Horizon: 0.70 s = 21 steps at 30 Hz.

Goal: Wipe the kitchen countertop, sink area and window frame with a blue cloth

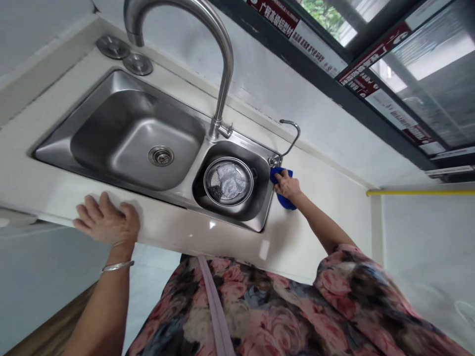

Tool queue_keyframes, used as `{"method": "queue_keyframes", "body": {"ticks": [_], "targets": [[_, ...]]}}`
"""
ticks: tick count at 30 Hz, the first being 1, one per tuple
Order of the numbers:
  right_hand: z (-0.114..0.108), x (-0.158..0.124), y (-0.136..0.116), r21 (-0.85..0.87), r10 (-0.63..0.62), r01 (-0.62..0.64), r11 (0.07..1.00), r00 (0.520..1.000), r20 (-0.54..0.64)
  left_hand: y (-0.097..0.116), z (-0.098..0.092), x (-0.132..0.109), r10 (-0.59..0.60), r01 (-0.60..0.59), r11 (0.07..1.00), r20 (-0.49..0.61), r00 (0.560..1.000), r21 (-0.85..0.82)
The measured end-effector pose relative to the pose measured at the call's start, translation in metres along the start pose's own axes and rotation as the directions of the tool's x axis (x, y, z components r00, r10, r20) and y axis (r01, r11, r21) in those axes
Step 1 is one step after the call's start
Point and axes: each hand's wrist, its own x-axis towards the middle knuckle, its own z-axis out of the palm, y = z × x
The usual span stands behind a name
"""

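Observation:
My right hand (287,184) presses a blue cloth (286,201) onto the counter by the sink's right rim, close to the base of the small thin tap (293,141). Its fingers are bunched on the cloth, which partly hides under the palm. My left hand (107,217) rests flat on the counter's front edge with its fingers spread, holding nothing. Between the hands lies the steel double sink (185,194). In its smaller right bowl sits a round steel strainer basket (212,168) with a crumpled greyish, translucent item (230,180) inside.
A tall curved faucet (225,64) rises behind the divider between the bowls. Two round metal drain covers (137,63) lie at the back left corner. The larger left bowl has a drain (161,155). A yellow pipe (419,193) runs along the right wall below the window frame.

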Motion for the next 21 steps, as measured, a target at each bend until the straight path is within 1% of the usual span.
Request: {"method": "queue_keyframes", "body": {"ticks": [3, 6, 8, 10, 12, 15, 18, 21], "targets": [[-0.004, 0.031, 0.025, 0.043, 0.002, 0.001, 0.999, 0.998, -0.062, 0.000, 0.000, -0.001, -0.001, 0.002, 1.000, -0.010, 1.000, 0.022], [-0.010, 0.056, 0.046, 0.067, -0.011, 0.018, 0.998, 0.995, -0.101, 0.000, 0.001, -0.002, -0.005, 0.006, 1.000, -0.014, 1.000, 0.020], [-0.013, 0.067, 0.053, 0.073, -0.015, 0.024, 0.997, 0.992, -0.125, -0.001, 0.001, -0.002, -0.017, 0.017, 1.000, -0.012, 1.000, 0.013], [-0.013, 0.073, 0.055, 0.078, -0.004, 0.015, 0.997, 0.990, -0.142, -0.001, 0.001, -0.002, -0.026, 0.026, 1.000, -0.016, 1.000, 0.015], [-0.010, 0.075, 0.053, 0.088, 0.019, -0.006, 0.996, 0.989, -0.144, -0.002, 0.002, -0.002, -0.027, 0.028, 0.999, -0.024, 0.999, 0.026], [-0.003, 0.068, 0.046, 0.112, 0.041, -0.026, 0.993, 0.991, -0.130, -0.004, 0.004, -0.001, -0.024, 0.026, 0.999, -0.034, 0.999, 0.048], [0.005, 0.053, 0.037, 0.126, 0.032, -0.018, 0.992, 0.994, -0.107, -0.005, 0.006, 0.000, -0.021, 0.022, 0.999, -0.031, 0.999, 0.041], [0.009, 0.031, 0.023, 0.127, 0.021, -0.009, 0.992, 0.995, -0.093, -0.005, 0.005, 0.000, -0.020, 0.021, 1.000, -0.034, 0.999, 0.021]]}}
